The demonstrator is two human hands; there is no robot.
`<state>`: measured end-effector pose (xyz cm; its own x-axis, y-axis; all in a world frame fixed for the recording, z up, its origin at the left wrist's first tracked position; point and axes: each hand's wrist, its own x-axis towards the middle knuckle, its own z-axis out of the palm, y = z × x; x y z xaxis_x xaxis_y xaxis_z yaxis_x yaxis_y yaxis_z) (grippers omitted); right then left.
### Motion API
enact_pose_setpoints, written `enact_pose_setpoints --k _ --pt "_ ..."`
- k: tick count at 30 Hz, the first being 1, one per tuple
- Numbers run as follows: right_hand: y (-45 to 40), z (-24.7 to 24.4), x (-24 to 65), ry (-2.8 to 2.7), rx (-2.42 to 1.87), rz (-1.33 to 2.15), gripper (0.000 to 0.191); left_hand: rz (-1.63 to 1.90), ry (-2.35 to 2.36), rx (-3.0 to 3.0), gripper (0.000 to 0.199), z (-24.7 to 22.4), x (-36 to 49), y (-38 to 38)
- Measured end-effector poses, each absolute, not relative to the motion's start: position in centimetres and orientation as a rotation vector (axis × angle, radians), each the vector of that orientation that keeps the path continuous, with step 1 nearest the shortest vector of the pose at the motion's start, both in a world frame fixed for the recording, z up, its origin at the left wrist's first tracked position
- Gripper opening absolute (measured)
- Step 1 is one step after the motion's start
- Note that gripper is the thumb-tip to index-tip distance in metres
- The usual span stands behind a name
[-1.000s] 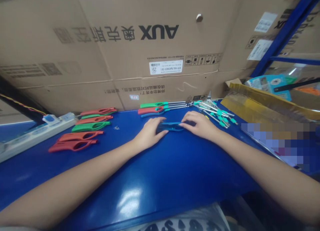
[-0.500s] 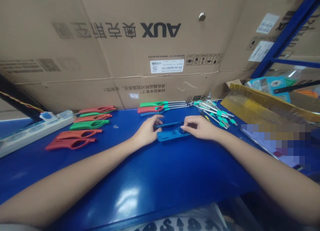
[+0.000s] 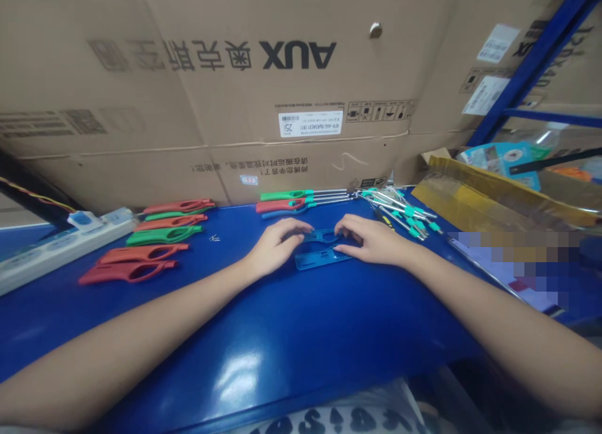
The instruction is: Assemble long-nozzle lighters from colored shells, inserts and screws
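Two blue half shells of a lighter handle lie in front of me, one behind the other. The rear shell (image 3: 324, 235) shows its finger loop and is between my hands. My left hand (image 3: 278, 249) closes thumb and fingers on its left end. My right hand (image 3: 371, 241) has its fingers bent at the right end of that shell, with the thumb over the right part of the front shell (image 3: 320, 259). The front shell rests on the blue table (image 3: 291, 333). My right fingers hide part of both shells.
Red and green handles (image 3: 136, 271) lie at left beside a white power strip (image 3: 70, 249). Several lighters with metal rods (image 3: 282, 205) and a pile of rods with green parts (image 3: 404, 211) lie behind my hands. A cardboard box (image 3: 211, 108) stands at the back; a taped carton (image 3: 470, 195) is at right.
The rear shell has turned from edge-on to show its loop. My right thumb and fingers have spread from their pinch over the front shell, with the fingers now at the rear shell.
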<state>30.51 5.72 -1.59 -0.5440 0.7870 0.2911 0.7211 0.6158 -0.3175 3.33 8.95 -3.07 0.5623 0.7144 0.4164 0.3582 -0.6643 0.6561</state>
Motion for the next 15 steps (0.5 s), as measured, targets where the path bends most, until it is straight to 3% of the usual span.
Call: enact_pose_setpoints --k 7,15 --pt "5.6 -2.1 29.5 -2.394 -1.192 0.21 0.023 0.754 0.709 2.566 0.047 -2.9 3.8 7.5" --pt "8.7 -1.5 34.2 -2.062 -1.527 -0.164 0.016 0.718 0.709 2.666 0.058 -3.1 3.6 8.0"
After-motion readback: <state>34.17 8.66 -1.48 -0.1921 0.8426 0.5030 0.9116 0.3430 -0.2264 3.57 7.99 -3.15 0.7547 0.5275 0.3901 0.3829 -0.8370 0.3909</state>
